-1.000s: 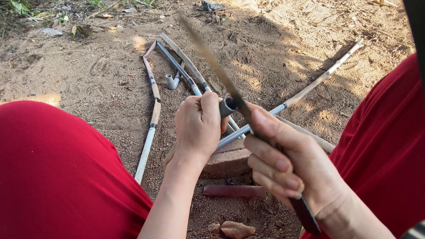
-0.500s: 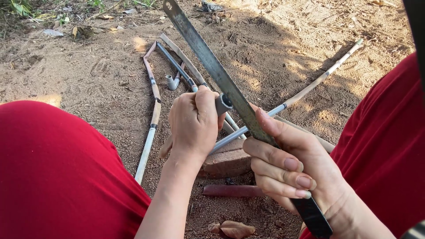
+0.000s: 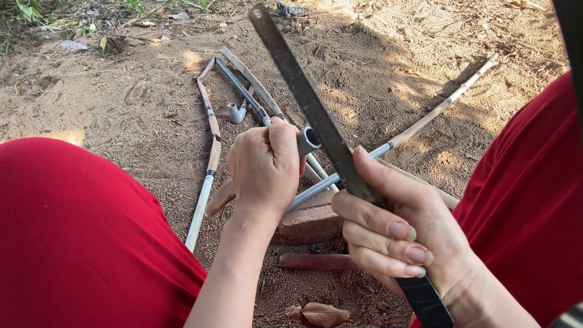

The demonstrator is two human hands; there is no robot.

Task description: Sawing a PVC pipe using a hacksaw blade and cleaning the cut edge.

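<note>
My left hand [image 3: 265, 170] is closed around a short grey pipe piece [image 3: 308, 140], whose open end sticks out to the right of the fist. My right hand [image 3: 395, 228] grips a long flat dark metal blade [image 3: 303, 97] by its black-wrapped handle end. The blade slants up and to the left, its edge lying right beside the pipe's open end. Both hands are held above a brick [image 3: 310, 222] lying on the sandy ground between my red-clothed knees.
Several long thin pipes [image 3: 209, 158] lie crossed on the dirt, one reaching to the far right [image 3: 449, 100]. A small grey elbow fitting [image 3: 235, 113] rests among them. A dark reddish stick [image 3: 316, 261] and a dry leaf [image 3: 322, 314] lie near the brick.
The blade has swung from a blurred, lower slant to a steadier, steeper angle against the pipe end. My left hand kept its grip and shifted slightly.
</note>
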